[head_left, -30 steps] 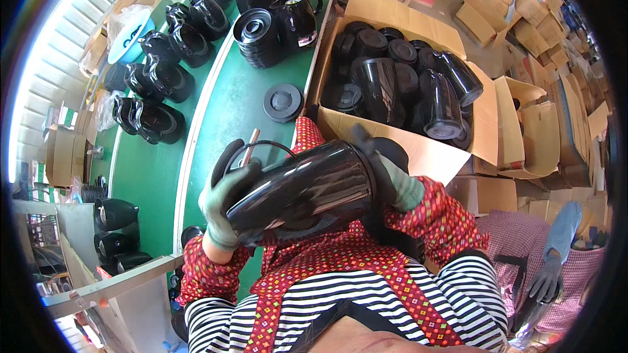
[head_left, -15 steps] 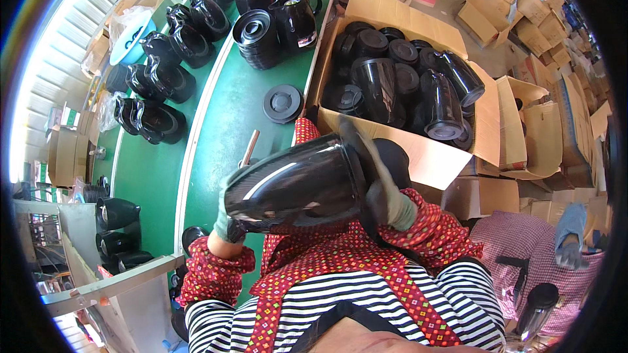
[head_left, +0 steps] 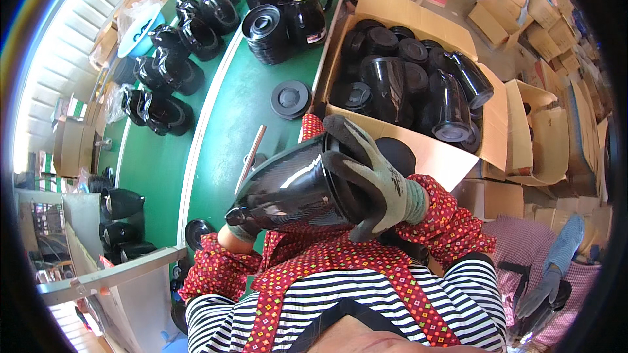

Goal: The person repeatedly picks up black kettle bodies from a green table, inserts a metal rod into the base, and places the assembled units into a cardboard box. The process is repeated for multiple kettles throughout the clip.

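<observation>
A glossy black jug body point(head_left: 288, 183) lies tilted across the front of me, its narrower end toward the left. My left hand point(head_left: 241, 230), in a glove and mostly hidden behind the jug, holds it by that narrow end. My right hand point(head_left: 376, 180), in a grey-green glove with dark fingers, grips the wide end, fingers reaching over its rim. Just beyond the jug, a thin brownish rod point(head_left: 252, 157) slants over the bench. A round black lid point(head_left: 290, 99) lies flat on the green bench point(head_left: 229, 114).
Black jugs point(head_left: 186, 29) line the bench's far left, near a stack of black lids point(head_left: 265, 33). An open carton point(head_left: 418, 16) of black jug bodies stands on the right. A co-worker's gloved hand point(head_left: 540, 294) shows at lower right. A metal-edged stand point(head_left: 118, 278) is at lower left.
My right hand has swung round on the wide end, so the back of its glove now shows. The jug has tilted and shifted slightly. The co-worker's hand has moved lower, onto a dark jug.
</observation>
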`<state>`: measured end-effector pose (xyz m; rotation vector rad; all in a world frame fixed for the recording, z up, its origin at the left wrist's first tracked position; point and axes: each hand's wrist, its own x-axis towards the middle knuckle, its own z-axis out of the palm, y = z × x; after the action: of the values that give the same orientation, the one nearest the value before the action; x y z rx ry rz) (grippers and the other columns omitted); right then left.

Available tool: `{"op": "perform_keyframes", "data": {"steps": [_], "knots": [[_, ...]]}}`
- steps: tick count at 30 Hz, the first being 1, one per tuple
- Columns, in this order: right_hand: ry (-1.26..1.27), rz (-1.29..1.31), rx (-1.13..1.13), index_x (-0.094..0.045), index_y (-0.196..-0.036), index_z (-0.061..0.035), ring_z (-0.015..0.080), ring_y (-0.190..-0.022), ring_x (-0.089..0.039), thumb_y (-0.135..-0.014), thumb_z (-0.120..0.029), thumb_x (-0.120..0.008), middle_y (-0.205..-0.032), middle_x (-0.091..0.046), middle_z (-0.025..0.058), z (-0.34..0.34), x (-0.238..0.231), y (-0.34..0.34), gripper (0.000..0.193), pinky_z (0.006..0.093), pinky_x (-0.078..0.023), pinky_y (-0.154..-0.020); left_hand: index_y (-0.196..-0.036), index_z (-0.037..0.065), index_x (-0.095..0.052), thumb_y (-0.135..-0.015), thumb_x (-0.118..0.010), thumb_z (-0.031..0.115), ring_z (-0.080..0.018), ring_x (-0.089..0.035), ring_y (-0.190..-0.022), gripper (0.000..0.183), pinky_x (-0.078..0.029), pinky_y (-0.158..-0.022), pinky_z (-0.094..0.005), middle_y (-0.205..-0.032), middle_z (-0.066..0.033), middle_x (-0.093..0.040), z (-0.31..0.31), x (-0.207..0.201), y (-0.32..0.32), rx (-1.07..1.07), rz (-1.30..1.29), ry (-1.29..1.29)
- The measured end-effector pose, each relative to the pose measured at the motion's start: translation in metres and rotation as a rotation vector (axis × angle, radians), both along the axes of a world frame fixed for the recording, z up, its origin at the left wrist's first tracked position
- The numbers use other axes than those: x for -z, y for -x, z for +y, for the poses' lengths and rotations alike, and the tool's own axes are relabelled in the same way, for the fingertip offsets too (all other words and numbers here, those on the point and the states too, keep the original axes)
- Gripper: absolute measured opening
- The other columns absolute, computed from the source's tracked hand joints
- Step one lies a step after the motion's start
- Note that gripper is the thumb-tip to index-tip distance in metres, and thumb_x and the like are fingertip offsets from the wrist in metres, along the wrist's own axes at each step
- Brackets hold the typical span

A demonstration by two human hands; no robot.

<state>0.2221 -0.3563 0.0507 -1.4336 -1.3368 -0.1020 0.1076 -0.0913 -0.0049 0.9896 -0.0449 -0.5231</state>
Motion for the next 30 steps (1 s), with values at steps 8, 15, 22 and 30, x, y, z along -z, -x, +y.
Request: {"op": "perform_keyframes", "data": {"steps": [8, 15, 22, 30], "knots": [[-0.335, 0.856, 0.078, -0.044, -0.156, 0.0001, 0.0271, -0.140, -0.052, -0.104, -0.043, -0.063, -0.152, -0.052, 0.0186, 0.017, 0.018, 0.026, 0.070, 0.0410, -0.043, -0.117, -0.151, 0.001, -0.054, -0.090, -0.082, 0.017, -0.0241, -0.063, -0.132, 0.069, -0.046, -0.119, -0.0453, -0.148, -0.0157, -0.063, 0.037, 0.015, -0.007, -0.347, -0.394, -0.375], [-0.245, 1.171, -0.008, -0.046, -0.154, -0.0003, 0.0252, -0.125, -0.066, -0.113, -0.031, -0.046, -0.144, -0.062, 0.0153, 0.000, 0.063, 0.020, 0.051, 0.0402, -0.055, -0.108, -0.119, 0.001, -0.074, -0.083, -0.077, 0.014, -0.0284, -0.076, -0.101, 0.039, -0.033, -0.127, -0.0482, -0.108, -0.0167, -0.079, 0.001, -0.057, -0.026, -0.466, -0.399, -1.095], [-0.224, 1.049, -0.214, -0.055, -0.145, 0.0011, 0.0264, -0.125, -0.067, -0.098, -0.028, -0.069, -0.140, -0.066, 0.0178, -0.005, 0.025, 0.010, 0.058, 0.0404, -0.057, -0.106, -0.154, 0.000, -0.047, -0.073, -0.093, 0.037, -0.0362, -0.062, -0.129, 0.101, -0.038, -0.116, -0.0523, -0.141, -0.0237, -0.061, -0.027, -0.142, 0.004, -0.396, -0.642, -1.146], [-0.092, 1.048, -0.005, -0.047, -0.151, 0.0043, 0.0324, -0.131, -0.063, -0.108, -0.044, -0.047, -0.146, -0.060, 0.0229, -0.025, 0.065, 0.002, 0.065, 0.0462, -0.054, -0.112, -0.129, 0.016, -0.072, -0.067, -0.094, 0.040, -0.0521, -0.034, -0.151, 0.070, -0.030, -0.119, -0.0648, -0.162, -0.0285, -0.038, -0.059, -0.115, -0.002, -0.410, -1.106, -1.240]]}}
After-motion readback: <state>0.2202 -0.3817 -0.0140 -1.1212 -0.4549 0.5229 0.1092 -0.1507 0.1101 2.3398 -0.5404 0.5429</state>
